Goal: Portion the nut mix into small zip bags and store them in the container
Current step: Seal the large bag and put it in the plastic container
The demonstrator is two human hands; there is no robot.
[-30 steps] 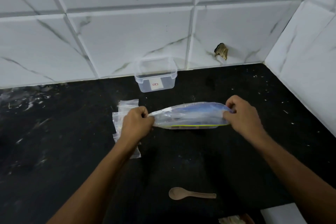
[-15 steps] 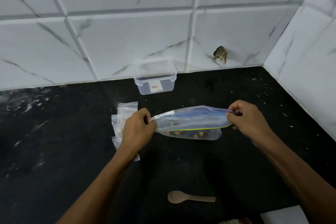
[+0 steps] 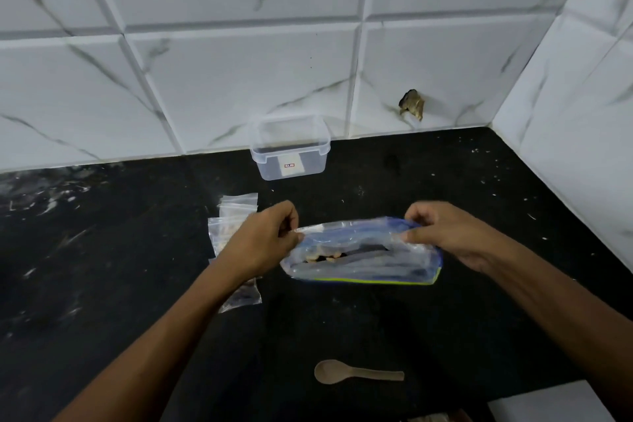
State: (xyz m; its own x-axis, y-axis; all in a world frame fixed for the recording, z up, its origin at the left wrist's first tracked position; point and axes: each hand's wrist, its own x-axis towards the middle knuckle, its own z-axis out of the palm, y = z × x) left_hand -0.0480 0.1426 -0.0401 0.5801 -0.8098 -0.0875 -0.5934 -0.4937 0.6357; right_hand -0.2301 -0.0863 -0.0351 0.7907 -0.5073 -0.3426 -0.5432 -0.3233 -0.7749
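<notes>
A large clear zip bag (image 3: 363, 260) with a blue and yellow-green zip strip hangs just above the black counter. Its mouth gapes open toward me and a few nuts show inside. My left hand (image 3: 263, 236) pinches the far lip at the bag's left corner. My right hand (image 3: 445, 229) pinches the far lip near the right end. A stack of small zip bags (image 3: 233, 216) lies on the counter, partly hidden under my left hand and forearm. A clear plastic container (image 3: 290, 147) without a lid stands against the tiled wall behind the bags.
A wooden spoon (image 3: 356, 372) lies on the black counter (image 3: 102, 267) close to me. White marbled tile walls close the back and right side. A white object (image 3: 548, 404) and something brown sit at the bottom right edge.
The large bag's mouth has been pulled open, its near lip dropping toward me. Both hands stay on the top edge, my right hand shifted slightly inward.
</notes>
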